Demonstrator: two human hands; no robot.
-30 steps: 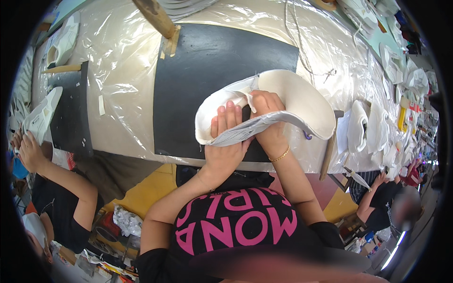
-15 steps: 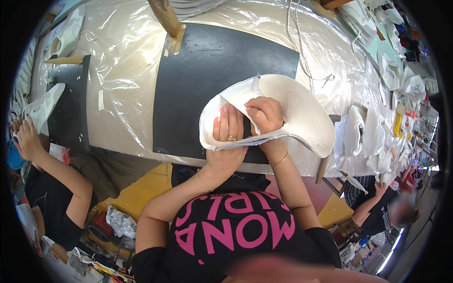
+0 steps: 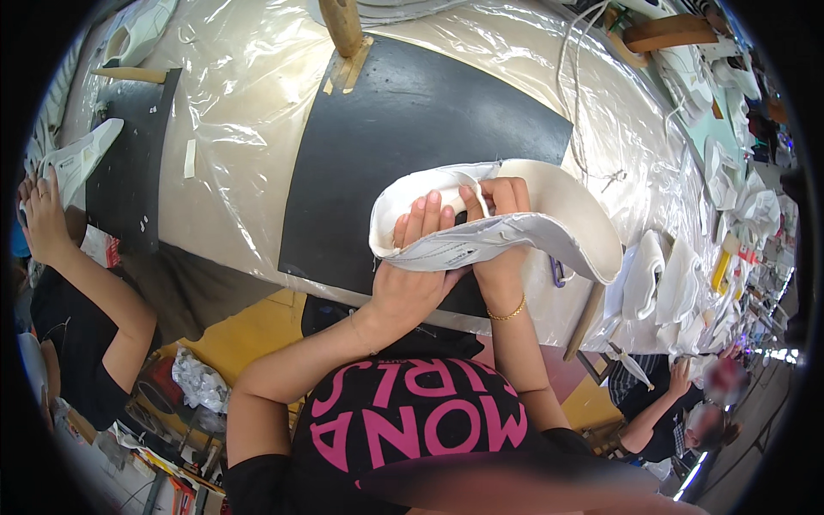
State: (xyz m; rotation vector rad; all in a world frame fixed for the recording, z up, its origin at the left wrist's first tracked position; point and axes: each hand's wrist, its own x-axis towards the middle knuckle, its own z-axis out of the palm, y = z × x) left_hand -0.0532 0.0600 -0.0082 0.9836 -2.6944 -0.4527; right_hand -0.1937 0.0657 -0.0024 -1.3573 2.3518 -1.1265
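A white shoe upper [image 3: 571, 219], curved open like a bowl, is held just above the black mat [image 3: 412, 112] at the table's near edge. My left hand [image 3: 410, 287] grips its near wall on the left, fingers reaching over the edge into the hollow and the thumb side staying outside. My right hand [image 3: 500, 266] comes from below; its bent fingers show inside the upper, closed at an inner flap close to the left fingertips. The near wall hides part of both hands. Below the upper's right part, a small purple clip-like piece [image 3: 558, 271] shows.
A wooden handle [image 3: 343, 30] rises at the mat's far edge. White cord [image 3: 577, 129] lies to its right on the plastic-covered table [image 3: 227, 163]. More white uppers [image 3: 648, 279] stand at right. At left, a co-worker's hand [image 3: 47, 219] holds another upper; another person sits at right.
The shoe upper has tipped so more of its near outer wall shows. My right fingers have shifted against the inner flap. The whole view has moved slightly.
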